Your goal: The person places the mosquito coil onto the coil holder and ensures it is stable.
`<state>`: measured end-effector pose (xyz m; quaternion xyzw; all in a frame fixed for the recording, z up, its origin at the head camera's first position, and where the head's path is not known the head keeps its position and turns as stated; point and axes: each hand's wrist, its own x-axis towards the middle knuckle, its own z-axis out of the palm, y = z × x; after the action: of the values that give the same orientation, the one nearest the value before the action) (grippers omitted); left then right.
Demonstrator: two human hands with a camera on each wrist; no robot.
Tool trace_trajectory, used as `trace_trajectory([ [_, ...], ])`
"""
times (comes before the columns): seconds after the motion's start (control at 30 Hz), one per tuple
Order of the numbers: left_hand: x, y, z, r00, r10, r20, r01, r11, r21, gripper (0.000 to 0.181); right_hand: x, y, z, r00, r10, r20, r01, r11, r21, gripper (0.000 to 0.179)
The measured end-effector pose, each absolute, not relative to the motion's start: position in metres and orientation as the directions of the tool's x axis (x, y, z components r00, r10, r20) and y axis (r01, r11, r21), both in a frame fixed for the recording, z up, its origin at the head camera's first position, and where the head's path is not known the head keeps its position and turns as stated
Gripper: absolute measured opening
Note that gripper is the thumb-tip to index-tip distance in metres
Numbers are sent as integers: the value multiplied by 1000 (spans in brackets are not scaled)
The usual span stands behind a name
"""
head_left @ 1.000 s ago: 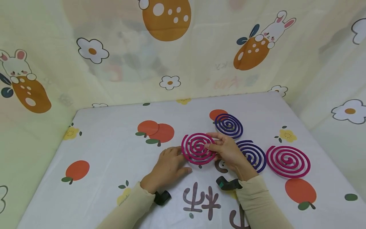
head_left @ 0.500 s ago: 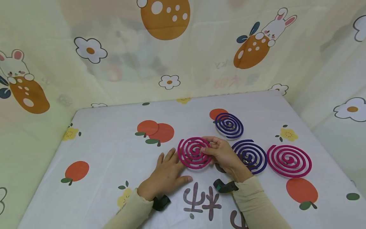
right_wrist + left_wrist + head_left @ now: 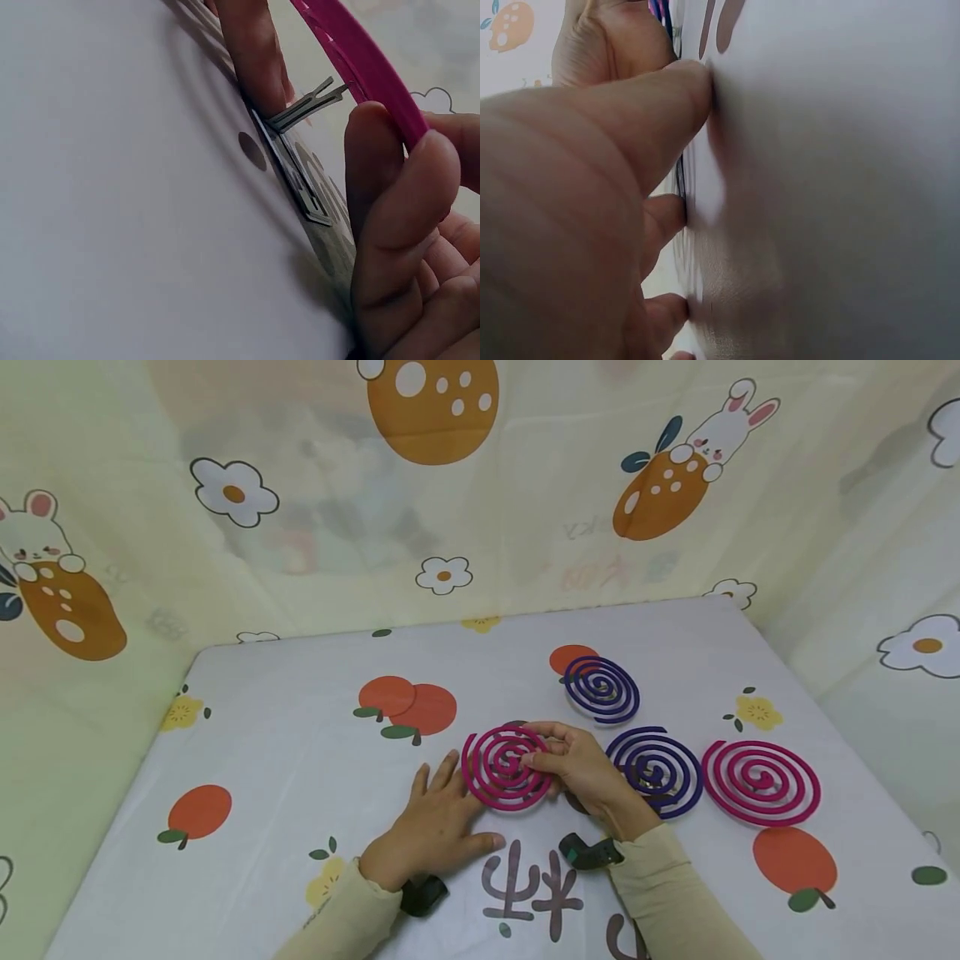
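Note:
My right hand [image 3: 588, 772] pinches a pink mosquito coil [image 3: 510, 762] at its right side, thumb on top, and holds it tilted above the table. Under that coil, in the right wrist view, a thin metal coil stand [image 3: 306, 199] lies on the cloth, its forked prong raised toward the coil's underside. My left hand [image 3: 431, 831] lies palm down with fingers spread, and one of its fingertips [image 3: 259, 82] presses on the stand's base. The coil hides part of the left fingers in the head view. In the left wrist view the left thumb [image 3: 682, 90] touches the cloth.
Two dark blue coils, one farther back [image 3: 600, 685] and one nearer [image 3: 654, 772], are right of the hands. Another pink coil [image 3: 762, 779] lies beyond them. A printed cloth [image 3: 285, 718] covers the table, and a patterned curtain [image 3: 337, 552] rises behind it.
My right hand has moved left and slightly nearer with the pink mosquito coil. The left hand's fingers have spread and straightened on the table. The other coils have stayed put.

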<state>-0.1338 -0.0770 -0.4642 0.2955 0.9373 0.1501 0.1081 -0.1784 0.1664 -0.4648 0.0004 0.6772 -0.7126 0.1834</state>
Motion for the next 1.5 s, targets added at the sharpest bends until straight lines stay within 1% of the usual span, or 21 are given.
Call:
trace_trajectory([
  [0.2,-132,-80,-465,-801,584,-128,519,785,338,80,-178,160,-466,-936,-255,-243,250,5,-968,56],
  [0.43,-133,-81,-466,-800,582,-147,515,791,330,79,-179,158,-465,-932,-244,-268,260,63,-963,59],
  [0.7,-135,-79,-469,-802,577,-157,510,797,322,80,-178,155,-467,-946,-224,-236,238,20,-971,58],
  [0.83,-135,-79,-469,-801,576,-160,510,798,320,81,-179,153,-468,-946,-211,-247,252,6,-968,57],
  [1.23,-133,-78,-464,-793,588,-160,521,791,320,83,-178,154,-467,-945,-205,-256,263,-9,-965,58],
  [1.5,-134,-77,-465,-793,588,-161,523,792,316,83,-179,156,-470,-948,-212,-238,246,-16,-969,58],
])
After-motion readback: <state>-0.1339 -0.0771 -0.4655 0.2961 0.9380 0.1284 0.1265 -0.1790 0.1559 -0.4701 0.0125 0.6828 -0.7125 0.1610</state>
